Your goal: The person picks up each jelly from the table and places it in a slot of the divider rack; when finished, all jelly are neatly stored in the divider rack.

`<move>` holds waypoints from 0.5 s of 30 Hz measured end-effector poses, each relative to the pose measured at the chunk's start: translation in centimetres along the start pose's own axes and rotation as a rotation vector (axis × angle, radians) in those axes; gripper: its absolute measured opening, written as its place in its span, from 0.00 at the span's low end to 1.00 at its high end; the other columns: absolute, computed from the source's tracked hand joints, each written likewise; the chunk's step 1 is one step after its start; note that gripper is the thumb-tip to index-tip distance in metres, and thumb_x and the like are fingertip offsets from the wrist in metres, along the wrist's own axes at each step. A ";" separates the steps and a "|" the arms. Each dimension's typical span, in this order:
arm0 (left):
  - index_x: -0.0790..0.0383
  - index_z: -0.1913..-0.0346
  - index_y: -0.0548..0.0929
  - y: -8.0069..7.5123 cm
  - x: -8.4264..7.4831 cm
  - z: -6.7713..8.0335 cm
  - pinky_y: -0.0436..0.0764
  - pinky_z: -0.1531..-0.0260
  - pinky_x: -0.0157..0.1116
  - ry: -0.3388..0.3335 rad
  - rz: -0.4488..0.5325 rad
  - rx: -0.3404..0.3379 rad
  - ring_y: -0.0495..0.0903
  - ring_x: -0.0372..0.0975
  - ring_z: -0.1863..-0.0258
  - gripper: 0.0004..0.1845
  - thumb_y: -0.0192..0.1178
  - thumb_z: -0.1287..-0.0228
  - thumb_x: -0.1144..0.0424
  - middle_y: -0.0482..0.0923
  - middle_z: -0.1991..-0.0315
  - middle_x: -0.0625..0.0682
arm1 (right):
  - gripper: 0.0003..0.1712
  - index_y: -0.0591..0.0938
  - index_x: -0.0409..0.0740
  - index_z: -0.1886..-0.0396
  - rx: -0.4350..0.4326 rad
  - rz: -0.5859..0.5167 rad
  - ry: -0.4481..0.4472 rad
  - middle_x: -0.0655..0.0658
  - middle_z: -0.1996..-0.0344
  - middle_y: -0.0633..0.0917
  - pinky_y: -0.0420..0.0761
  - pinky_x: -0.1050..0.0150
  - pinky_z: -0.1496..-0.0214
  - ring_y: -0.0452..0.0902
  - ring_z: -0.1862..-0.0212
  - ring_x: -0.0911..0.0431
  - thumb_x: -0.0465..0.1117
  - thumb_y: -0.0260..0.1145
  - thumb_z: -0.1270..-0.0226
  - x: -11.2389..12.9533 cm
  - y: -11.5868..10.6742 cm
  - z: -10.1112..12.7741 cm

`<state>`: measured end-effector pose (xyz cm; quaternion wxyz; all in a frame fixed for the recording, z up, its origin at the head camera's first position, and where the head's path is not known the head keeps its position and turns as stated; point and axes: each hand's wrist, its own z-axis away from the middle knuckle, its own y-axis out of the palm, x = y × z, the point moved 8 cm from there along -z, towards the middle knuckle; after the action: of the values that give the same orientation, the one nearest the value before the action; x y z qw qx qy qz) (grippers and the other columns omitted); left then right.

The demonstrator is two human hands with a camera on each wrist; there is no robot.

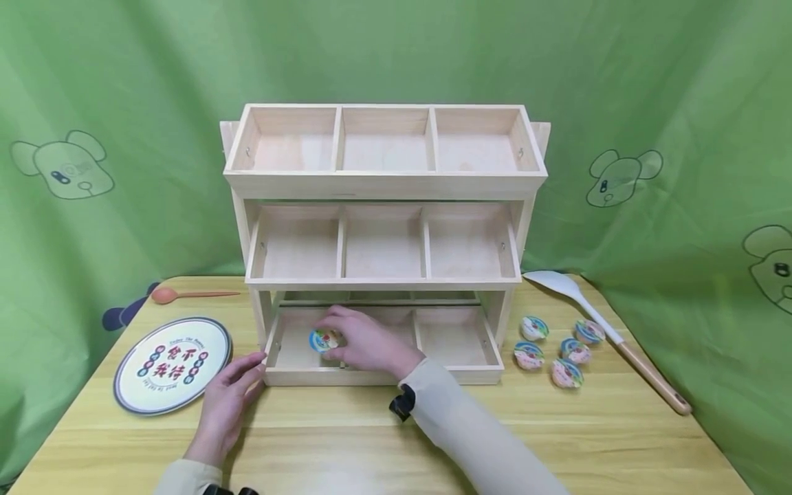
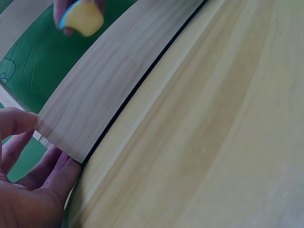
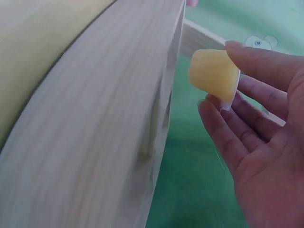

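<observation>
My right hand reaches over the bottom tray of a three-tier wooden rack, pinching a small jelly cup between thumb and fingertips. Its printed lid shows in the head view, above the left compartment. From the right wrist, the cup's yellow body tapers away from the fingers. My left hand is at the tray's front left corner. In the left wrist view its thumb touches the top edge, and the other fingers lie against the side of the tray near its bottom corner.
Several jelly cups sit on the table right of the rack, beside a long-handled white spatula. A printed round plate and a small orange spoon lie at left. A green curtain hangs behind.
</observation>
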<state>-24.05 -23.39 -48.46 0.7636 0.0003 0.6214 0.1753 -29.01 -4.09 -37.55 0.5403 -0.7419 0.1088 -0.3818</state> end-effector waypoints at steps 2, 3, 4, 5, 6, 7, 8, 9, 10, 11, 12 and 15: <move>0.64 0.49 0.75 0.0 0.0 0.0 0.75 0.49 0.35 0.002 -0.002 -0.002 0.69 0.46 0.46 0.18 0.60 0.43 0.68 0.67 0.47 0.52 | 0.29 0.73 0.51 0.44 0.011 0.001 -0.010 0.55 0.50 0.72 0.75 0.72 0.53 0.70 0.56 0.64 0.47 0.68 0.47 0.4 0.6 -0.7; 0.64 0.49 0.75 0.0 0.0 0.0 0.75 0.49 0.35 0.002 -0.004 -0.001 0.69 0.46 0.46 0.17 0.60 0.43 0.68 0.67 0.48 0.52 | 0.29 0.73 0.51 0.44 0.016 0.009 -0.014 0.55 0.50 0.72 0.74 0.72 0.53 0.70 0.56 0.64 0.48 0.68 0.48 0.6 0.8 -1.0; 0.64 0.49 0.75 0.0 0.0 0.0 0.75 0.49 0.35 0.001 -0.001 -0.001 0.69 0.46 0.46 0.18 0.60 0.44 0.68 0.68 0.48 0.53 | 0.29 0.73 0.51 0.44 0.019 0.016 -0.017 0.55 0.49 0.72 0.74 0.72 0.53 0.70 0.56 0.64 0.48 0.68 0.48 0.8 1.1 -1.4; 0.64 0.49 0.75 0.0 0.0 -0.1 0.75 0.49 0.35 0.001 0.002 -0.002 0.69 0.46 0.46 0.18 0.60 0.44 0.68 0.68 0.48 0.53 | 0.29 0.73 0.51 0.44 0.024 0.024 -0.019 0.54 0.49 0.72 0.74 0.72 0.53 0.70 0.56 0.64 0.48 0.68 0.48 1.0 1.4 -1.7; 0.64 0.49 0.75 0.0 0.0 -0.1 0.75 0.49 0.35 0.000 0.004 -0.002 0.69 0.46 0.46 0.18 0.61 0.44 0.68 0.68 0.48 0.53 | 0.29 0.73 0.52 0.44 0.028 0.036 -0.022 0.54 0.49 0.73 0.75 0.71 0.53 0.70 0.56 0.63 0.48 0.69 0.48 1.1 1.6 -2.0; 0.64 0.49 0.75 0.0 0.0 -0.1 0.75 0.50 0.35 -0.001 0.007 -0.001 0.69 0.46 0.46 0.18 0.61 0.45 0.68 0.68 0.48 0.53 | 0.29 0.73 0.52 0.44 0.034 0.046 -0.021 0.53 0.47 0.72 0.74 0.69 0.51 0.70 0.54 0.62 0.48 0.69 0.48 1.2 1.9 -2.3; 0.65 0.49 0.75 0.0 0.1 -0.1 0.75 0.50 0.35 -0.003 0.011 0.000 0.69 0.46 0.47 0.19 0.62 0.45 0.67 0.68 0.49 0.53 | 0.29 0.73 0.53 0.45 0.039 0.053 -0.019 0.53 0.47 0.72 0.75 0.69 0.51 0.70 0.53 0.62 0.48 0.69 0.48 1.3 2.1 -2.6; 0.65 0.49 0.75 0.0 0.1 -0.1 0.75 0.50 0.35 -0.003 0.013 0.000 0.69 0.45 0.47 0.19 0.62 0.46 0.67 0.68 0.49 0.53 | 0.29 0.74 0.54 0.45 0.042 0.060 -0.015 0.52 0.45 0.71 0.74 0.68 0.50 0.70 0.52 0.61 0.49 0.69 0.48 1.4 2.3 -2.8; 0.65 0.49 0.75 -0.1 0.1 -0.1 0.75 0.50 0.35 -0.002 0.017 0.001 0.70 0.45 0.47 0.19 0.62 0.46 0.67 0.69 0.49 0.53 | 0.28 0.74 0.54 0.45 0.046 0.065 -0.010 0.51 0.44 0.71 0.74 0.66 0.49 0.70 0.51 0.60 0.49 0.69 0.48 1.4 2.6 -3.1; 0.66 0.49 0.75 -0.1 0.1 -0.1 0.75 0.50 0.36 0.002 0.015 0.000 0.70 0.45 0.47 0.20 0.62 0.46 0.67 0.69 0.49 0.52 | 0.28 0.74 0.55 0.45 0.050 0.072 -0.007 0.51 0.43 0.70 0.74 0.65 0.48 0.69 0.49 0.59 0.49 0.68 0.48 1.4 2.8 -3.3; 0.66 0.49 0.75 -0.1 0.1 -0.1 0.75 0.50 0.36 0.005 0.015 0.000 0.70 0.45 0.48 0.19 0.62 0.45 0.67 0.69 0.50 0.52 | 0.27 0.74 0.55 0.46 0.055 0.078 -0.001 0.50 0.41 0.69 0.73 0.63 0.47 0.68 0.47 0.58 0.49 0.68 0.48 1.3 3.0 -3.6; 0.66 0.48 0.74 -0.1 0.0 -0.1 0.75 0.50 0.36 0.017 0.014 -0.001 0.71 0.45 0.48 0.19 0.61 0.44 0.68 0.71 0.51 0.51 | 0.26 0.75 0.56 0.46 0.071 0.084 0.010 0.48 0.39 0.67 0.71 0.61 0.44 0.65 0.42 0.56 0.48 0.68 0.47 1.2 3.8 -4.3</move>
<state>-24.09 -23.54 -48.56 0.7570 0.0027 0.6278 0.1812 -30.22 -9.38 -39.83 0.5813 -0.7151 0.1289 -0.3662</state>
